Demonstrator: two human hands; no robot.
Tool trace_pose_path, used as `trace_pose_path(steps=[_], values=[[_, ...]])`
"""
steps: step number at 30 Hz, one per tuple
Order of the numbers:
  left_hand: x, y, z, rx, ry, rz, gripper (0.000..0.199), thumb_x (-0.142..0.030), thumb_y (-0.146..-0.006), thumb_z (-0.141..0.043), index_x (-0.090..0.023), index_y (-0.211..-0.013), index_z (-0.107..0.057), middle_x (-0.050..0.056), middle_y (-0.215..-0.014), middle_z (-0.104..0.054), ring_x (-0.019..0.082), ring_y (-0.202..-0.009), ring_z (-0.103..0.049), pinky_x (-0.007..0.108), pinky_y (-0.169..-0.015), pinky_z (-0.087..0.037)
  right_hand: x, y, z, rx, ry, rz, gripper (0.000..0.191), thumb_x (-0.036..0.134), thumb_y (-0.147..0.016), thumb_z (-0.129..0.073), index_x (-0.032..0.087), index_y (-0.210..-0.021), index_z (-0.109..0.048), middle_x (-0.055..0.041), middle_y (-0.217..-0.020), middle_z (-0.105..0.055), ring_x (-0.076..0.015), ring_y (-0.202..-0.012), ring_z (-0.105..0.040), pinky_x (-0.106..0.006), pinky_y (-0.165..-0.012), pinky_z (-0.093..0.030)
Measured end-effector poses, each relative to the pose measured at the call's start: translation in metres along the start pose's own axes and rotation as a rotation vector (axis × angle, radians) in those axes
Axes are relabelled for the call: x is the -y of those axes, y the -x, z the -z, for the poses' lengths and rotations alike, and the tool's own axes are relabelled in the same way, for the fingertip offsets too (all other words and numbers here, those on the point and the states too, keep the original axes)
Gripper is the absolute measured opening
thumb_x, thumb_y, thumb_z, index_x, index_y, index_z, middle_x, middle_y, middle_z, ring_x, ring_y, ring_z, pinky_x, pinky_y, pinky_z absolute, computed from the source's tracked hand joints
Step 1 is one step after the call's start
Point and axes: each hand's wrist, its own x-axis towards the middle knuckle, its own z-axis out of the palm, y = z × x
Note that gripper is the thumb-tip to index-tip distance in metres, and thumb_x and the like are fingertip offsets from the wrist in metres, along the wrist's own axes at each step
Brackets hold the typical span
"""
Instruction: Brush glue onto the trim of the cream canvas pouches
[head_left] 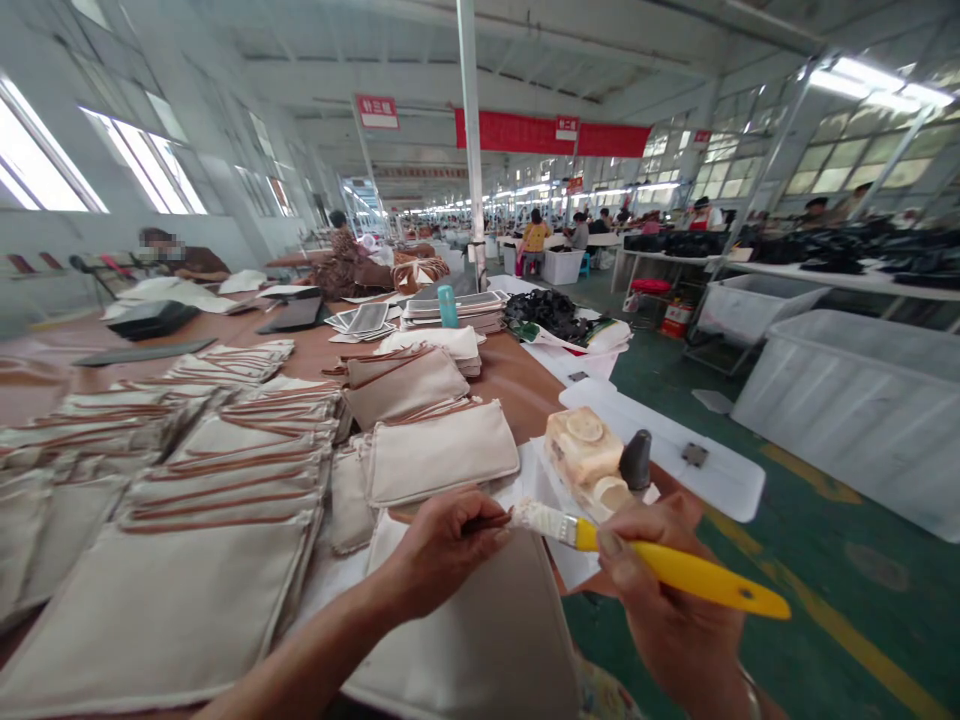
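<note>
My right hand point(667, 600) is closed around the yellow handle of a paintbrush point(697, 575). White paste coats the bristles, which point left toward my left hand point(450, 550). That hand pinches a small brown strip point(491, 522), and the brush tip meets or almost meets its end. Below both hands lies a large beige fabric piece point(480, 630); whether the strip is joined to it is hidden by my fingers. Just beyond the brush, a stained, cream-coloured plastic container point(585, 450) lies near a dark cone-shaped object point(636, 460).
Stacks of beige pieces with brown edging point(225, 480) cover the table's left side. Another beige stack point(442, 455) lies ahead. A turquoise bottle point(447, 306) stands farther back. To the right are a white lid-like panel point(720, 470) and a large white bin point(855, 410). Other people sit farther off.
</note>
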Motion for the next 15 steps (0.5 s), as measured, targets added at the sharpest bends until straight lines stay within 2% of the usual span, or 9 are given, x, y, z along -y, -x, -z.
trace_pose_path(steps=[3, 7, 9, 11, 13, 15], values=[[-0.001, 0.002, 0.0, 0.002, 0.0, -0.024, 0.021, -0.033, -0.086, -0.063, -0.014, -0.08, -0.07, 0.001, -0.078, -0.06, 0.014, -0.074, -0.055, 0.022, -0.067, -0.04, -0.003, 0.0, -0.001, 0.015, 0.11, 0.025, 0.004, 0.023, -0.098, -0.062, 0.022, -0.094, -0.062, 0.0014, -0.076, -0.062, -0.0123, -0.062, -0.059, -0.023, -0.056, -0.045], [0.0, 0.003, 0.0, 0.01, -0.008, -0.062, 0.02, -0.031, -0.088, -0.064, -0.015, -0.08, -0.07, 0.001, -0.078, -0.062, 0.014, -0.075, -0.057, 0.022, -0.067, -0.041, -0.001, -0.002, 0.006, -0.106, 0.106, 0.028, 0.005, 0.02, -0.097, -0.063, 0.021, -0.093, -0.062, 0.0002, -0.079, -0.062, -0.0133, -0.068, -0.059, -0.023, -0.059, -0.046], [0.001, 0.002, -0.002, -0.008, -0.048, -0.112, 0.018, -0.03, -0.089, -0.064, -0.015, -0.079, -0.07, 0.001, -0.077, -0.062, 0.013, -0.073, -0.057, 0.021, -0.066, -0.041, 0.0, -0.001, 0.006, -0.043, 0.062, 0.009, 0.006, 0.02, -0.098, -0.062, 0.022, -0.092, -0.061, 0.0005, -0.078, -0.061, -0.0126, -0.064, -0.056, -0.023, -0.056, -0.045], [0.004, 0.004, -0.004, -0.035, -0.131, -0.192, 0.018, -0.028, -0.09, -0.064, -0.016, -0.078, -0.069, 0.001, -0.075, -0.061, 0.012, -0.071, -0.057, 0.021, -0.064, -0.04, -0.002, -0.001, 0.005, 0.021, 0.064, -0.009, 0.006, 0.022, -0.098, -0.062, 0.022, -0.092, -0.061, 0.0008, -0.077, -0.061, -0.0122, -0.062, -0.056, -0.022, -0.054, -0.044], [0.006, 0.008, -0.004, -0.072, -0.263, -0.334, 0.017, -0.024, -0.094, -0.061, -0.016, -0.081, -0.069, 0.001, -0.076, -0.062, 0.011, -0.069, -0.058, 0.021, -0.063, -0.04, -0.007, -0.001, 0.006, -0.034, 0.09, -0.014, 0.005, 0.023, -0.097, -0.063, 0.022, -0.092, -0.062, 0.0003, -0.077, -0.061, -0.0125, -0.062, -0.056, -0.022, -0.053, -0.044], [0.006, 0.014, -0.004, -0.1, -0.455, -0.531, 0.017, -0.02, -0.097, -0.055, -0.018, -0.088, -0.069, 0.001, -0.077, -0.064, 0.011, -0.067, -0.057, 0.024, -0.061, -0.038, -0.012, -0.002, 0.013, -0.13, 0.054, -0.067, 0.007, 0.024, -0.096, -0.065, 0.021, -0.091, -0.063, -0.0008, -0.076, -0.06, -0.0128, -0.06, -0.053, -0.023, -0.051, -0.042]])
